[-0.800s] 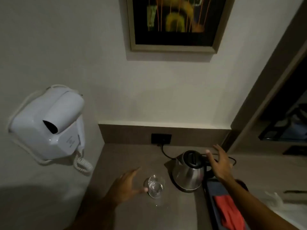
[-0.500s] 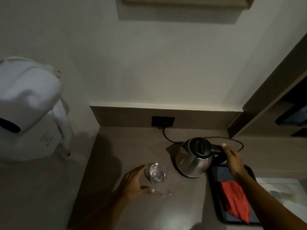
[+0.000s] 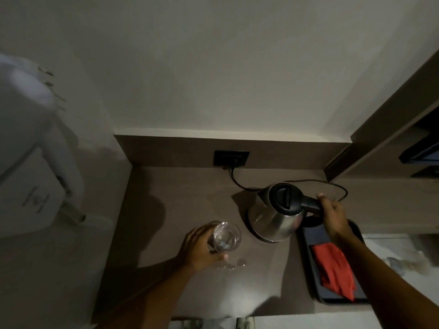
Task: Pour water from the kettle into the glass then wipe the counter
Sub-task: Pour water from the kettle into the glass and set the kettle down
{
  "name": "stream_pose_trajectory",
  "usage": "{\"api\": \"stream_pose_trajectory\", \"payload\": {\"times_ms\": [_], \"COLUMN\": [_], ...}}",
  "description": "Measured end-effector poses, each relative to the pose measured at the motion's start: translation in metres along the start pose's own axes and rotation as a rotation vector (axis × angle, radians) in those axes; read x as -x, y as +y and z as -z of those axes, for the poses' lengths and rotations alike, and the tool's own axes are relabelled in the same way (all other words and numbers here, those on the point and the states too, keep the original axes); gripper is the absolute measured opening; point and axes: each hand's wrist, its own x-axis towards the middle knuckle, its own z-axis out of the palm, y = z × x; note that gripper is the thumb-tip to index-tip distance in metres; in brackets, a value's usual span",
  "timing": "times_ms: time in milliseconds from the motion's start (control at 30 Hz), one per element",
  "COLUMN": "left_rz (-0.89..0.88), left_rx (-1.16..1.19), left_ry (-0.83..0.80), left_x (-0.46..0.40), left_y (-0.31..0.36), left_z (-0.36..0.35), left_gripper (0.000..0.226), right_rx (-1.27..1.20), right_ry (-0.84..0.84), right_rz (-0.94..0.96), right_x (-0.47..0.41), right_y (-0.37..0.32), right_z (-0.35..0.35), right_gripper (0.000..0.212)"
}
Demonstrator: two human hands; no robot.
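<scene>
The right hand (image 3: 332, 216) is wrapped around the black handle (image 3: 311, 205) of the stainless-steel electric kettle (image 3: 276, 214), fingers closed on the grip. The kettle sits toward the back right part of the brown counter (image 3: 180, 198), its black lid (image 3: 286, 198) shut and its spout turned to the left; whether its base has left the surface cannot be told. A black power cord (image 3: 240, 184) runs from the kettle's area to a dark wall socket (image 3: 231, 158) in the low backsplash along the counter's rear edge, and loops on behind the right hand.

The left hand (image 3: 199, 249) cups the clear drinking glass (image 3: 226, 236) from its left side, fingers curled partway around the wall and the thumb lying along the counter in front of it. The glass stands upright just beside the kettle, near the middle of the counter. A few small water drops (image 3: 234, 265) glisten on the surface just in front of the glass.

At the counter's right edge lies a dark tray (image 3: 308, 241) carrying a folded red cloth (image 3: 332, 267); the right forearm passes over it. A white wall-mounted hair dryer (image 3: 31, 162) hangs on the wall to the left of the counter, blurred
</scene>
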Motion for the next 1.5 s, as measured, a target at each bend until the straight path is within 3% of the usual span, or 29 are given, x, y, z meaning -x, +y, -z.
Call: {"api": "stream_pose_trajectory", "payload": {"times_ms": [200, 433, 533, 733, 867, 1500], "left_rz": [0.03, 0.07, 0.085, 0.081, 0.082, 0.162], "left_rx": [-0.01, -0.002, -0.013, -0.019, -0.027, -0.108], "left_ry": [-0.004, -0.019, -0.035, -0.085, -0.122, -0.186], "left_x": [0.001, 0.002, 0.002, 0.0, -0.001, -0.004], "left_y": [0.003, 0.004, 0.004, 0.003, 0.002, -0.007], "left_z": [0.002, 0.004, 0.005, 0.006, 0.008, -0.001], "left_gripper": [0.096, 0.1, 0.098, 0.099, 0.098, 0.105], "right_rx": [0.161, 0.4, 0.6, 0.854, 0.967, 1.076], "right_ry": [0.031, -0.099, -0.139, -0.224, -0.157, -0.161], "right_rz": [0.208, 0.577, 0.703, 0.736, 0.794, 0.875], "right_x": [0.015, 0.04, 0.046, 0.052, 0.058, 0.074], "right_y": [-0.037, -0.086, -0.1, -0.108, -0.113, -0.138], "right_z": [-0.015, -0.029, -0.041, -0.065, -0.071, -0.079], "right_gripper": [0.041, 0.032, 0.038, 0.053, 0.053, 0.05]}}
